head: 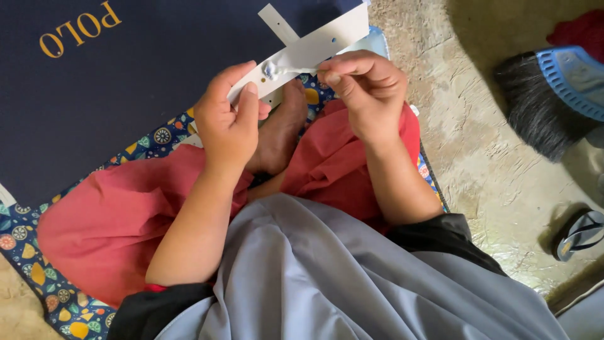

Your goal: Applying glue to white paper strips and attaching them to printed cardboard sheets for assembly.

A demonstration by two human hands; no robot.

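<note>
My left hand grips the near end of a long white strip that slants up to the right, with small holes and a shiny round part on it. My right hand pinches a thin white tab or film on the strip's face, next to the round part. A second narrow white strip pokes out behind it. Both hands hover above my bare foot and red trousers. A large dark blue sheet with gold lettering lies behind the hands.
I sit cross-legged on a patterned mat with fruit prints, over a rough concrete floor. A blue-backed brush with black bristles lies at the right. A sandal rests at the lower right. My grey top fills the foreground.
</note>
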